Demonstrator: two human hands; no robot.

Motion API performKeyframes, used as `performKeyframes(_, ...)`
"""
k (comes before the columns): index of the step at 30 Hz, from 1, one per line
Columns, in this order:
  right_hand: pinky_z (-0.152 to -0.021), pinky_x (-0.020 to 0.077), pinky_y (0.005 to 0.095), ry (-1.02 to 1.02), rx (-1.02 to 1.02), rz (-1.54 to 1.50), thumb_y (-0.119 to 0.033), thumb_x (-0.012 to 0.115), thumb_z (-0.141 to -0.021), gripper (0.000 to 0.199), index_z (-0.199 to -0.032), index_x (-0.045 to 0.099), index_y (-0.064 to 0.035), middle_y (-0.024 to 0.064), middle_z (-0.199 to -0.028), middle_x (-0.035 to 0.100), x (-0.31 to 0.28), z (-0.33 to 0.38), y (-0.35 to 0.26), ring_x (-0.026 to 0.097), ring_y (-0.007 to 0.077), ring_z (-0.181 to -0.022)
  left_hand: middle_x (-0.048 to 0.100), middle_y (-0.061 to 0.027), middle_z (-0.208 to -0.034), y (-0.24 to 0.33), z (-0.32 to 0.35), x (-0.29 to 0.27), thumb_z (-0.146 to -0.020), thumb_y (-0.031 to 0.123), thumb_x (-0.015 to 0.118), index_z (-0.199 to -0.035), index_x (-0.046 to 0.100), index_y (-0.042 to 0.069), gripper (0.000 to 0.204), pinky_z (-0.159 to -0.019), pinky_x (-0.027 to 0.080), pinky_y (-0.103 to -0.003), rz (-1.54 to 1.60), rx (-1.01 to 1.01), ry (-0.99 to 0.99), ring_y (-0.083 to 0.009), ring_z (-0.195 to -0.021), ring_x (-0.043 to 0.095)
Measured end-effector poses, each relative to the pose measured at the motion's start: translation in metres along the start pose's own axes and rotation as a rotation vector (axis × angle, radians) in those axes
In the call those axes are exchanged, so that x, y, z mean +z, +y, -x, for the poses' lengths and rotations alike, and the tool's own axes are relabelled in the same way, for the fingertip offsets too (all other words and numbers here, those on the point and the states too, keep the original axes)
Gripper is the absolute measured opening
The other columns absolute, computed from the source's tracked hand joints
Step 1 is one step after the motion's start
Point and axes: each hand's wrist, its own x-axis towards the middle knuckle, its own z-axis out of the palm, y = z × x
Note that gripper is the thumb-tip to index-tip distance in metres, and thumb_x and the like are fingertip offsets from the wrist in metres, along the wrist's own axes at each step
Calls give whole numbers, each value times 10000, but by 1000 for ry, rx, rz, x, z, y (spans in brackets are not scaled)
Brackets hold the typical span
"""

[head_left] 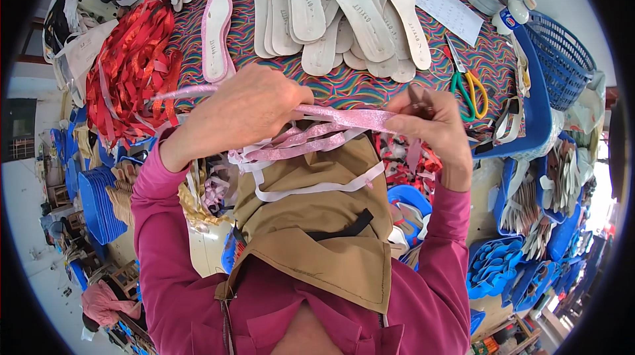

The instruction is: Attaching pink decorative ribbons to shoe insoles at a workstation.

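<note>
Pink glittery strip [357,118] stretches from left hand [254,100] to right hand [433,123], above the brown apron [344,256] by the bench [243,28] | grip: left curls round it, right pinches it | looks light, limp, twist-prone; best pinched across its width

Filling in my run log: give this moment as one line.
left hand: holds pink glittery strip | right hand: pinches same strip | beyond: white insoles, scissors
</note>
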Motion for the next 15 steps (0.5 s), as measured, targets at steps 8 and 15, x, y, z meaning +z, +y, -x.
performKeyframes(8,-509,333,180,402,-213,-246,6,704,-768,101,-857,658,-3,27,-711,621,6,25,41,440,49,-553,648,-61,-638,22,5,35,-855,128,657,-827,685,-10,143,-549,452,-259,1045,-313,-195,-134,-537,577)
performKeyframes(15,-530,356,170,615,-260,-573,31,714,-791,96,-884,704,10,24,-727,649,77,22,53,482,43,-591,710,-108,-825,44,-5,52,-881,119,651,-986,702,-13,176,-669,515,-247,1647,-332,139,-138,-670,645)
